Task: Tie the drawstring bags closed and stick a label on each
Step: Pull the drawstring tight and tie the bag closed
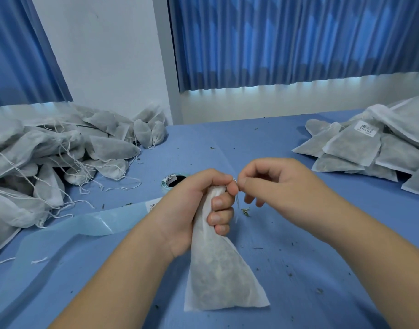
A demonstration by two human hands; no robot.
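A white fabric drawstring bag (pixel 218 271) filled with dried herbs stands upright on the blue table (pixel 298 233), its base spread wide. My left hand (pixel 199 200) grips the gathered neck of the bag. My right hand (pixel 270 179) pinches the thin white drawstring (pixel 237 198) just beside the neck, at the left hand's fingertips. A roll of labels (pixel 173 182) lies behind my left hand, and its pale blue backing strip (pixel 85 226) trails toward the left front.
A heap of bags with loose strings (pixel 49 157) covers the left side of the table. A stack of flat bags, one showing a white label (pixel 367 129), sits at the right. Herb crumbs dot the cloth. Blue curtains hang behind.
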